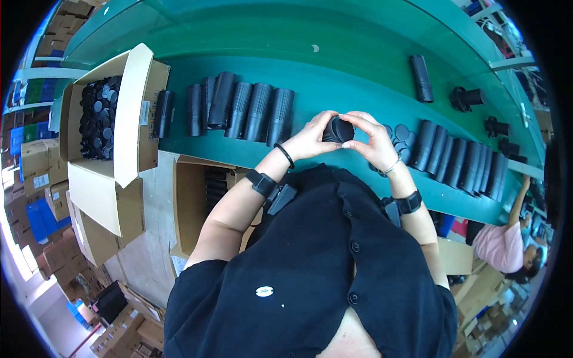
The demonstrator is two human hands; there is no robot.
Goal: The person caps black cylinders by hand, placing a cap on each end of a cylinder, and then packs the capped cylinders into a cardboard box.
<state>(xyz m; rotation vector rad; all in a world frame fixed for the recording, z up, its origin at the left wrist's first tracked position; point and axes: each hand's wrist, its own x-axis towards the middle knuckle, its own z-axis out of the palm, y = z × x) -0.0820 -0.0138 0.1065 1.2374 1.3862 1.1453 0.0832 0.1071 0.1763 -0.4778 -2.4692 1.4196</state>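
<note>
In front of my chest I hold a short-looking view of a black plastic tube (pixel 340 129), its round end tilted up toward me. My left hand (pixel 311 138) is closed round its left side. My right hand (pixel 377 142) grips the rim of the round end between thumb and fingers. Whether that end is a separate cap cannot be made out. Just right of my right hand, several loose black discs (pixel 401 132) lie on the green table (pixel 322 83). Several black tubes with perforated walls (pixel 261 110) lie side by side to the left, beyond my left hand.
More black tubes (pixel 456 161) lie in a row at the right. A single tube (pixel 421 79) and black flanged parts (pixel 467 99) lie farther back. An open carton (pixel 138 113) of black discs stands left; another carton (pixel 190 206) sits below the table edge. A person in pink (pixel 498 247) is at far right.
</note>
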